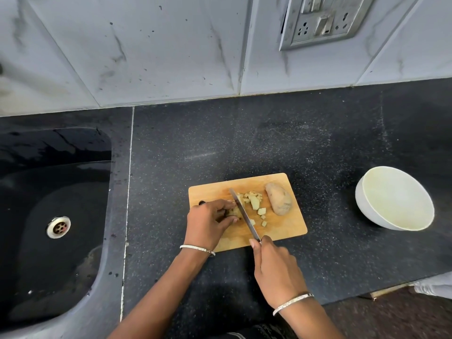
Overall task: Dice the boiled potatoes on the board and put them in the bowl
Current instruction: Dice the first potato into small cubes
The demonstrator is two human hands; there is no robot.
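on the wooden rectangular board (281, 231), left hand (208, 221) pinches the soft potato piece (234, 212); right hand (276, 267) grips the steel knife (244, 216), whose blade could nick fingertips.

Whole brown potato (278, 198) stands right of the fingers (226, 206) of the left hand (208, 223)
Past it, black speckled stone counter (327, 211) runs open to the round white bowl (396, 196); a grey steel knife (242, 211) slants beside the fingertips.

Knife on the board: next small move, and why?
Probably press the knife down through the potato piece the left hand grips: the right hand holds the blade against it, a whole potato waits beside the dice, and the bowl looks empty.
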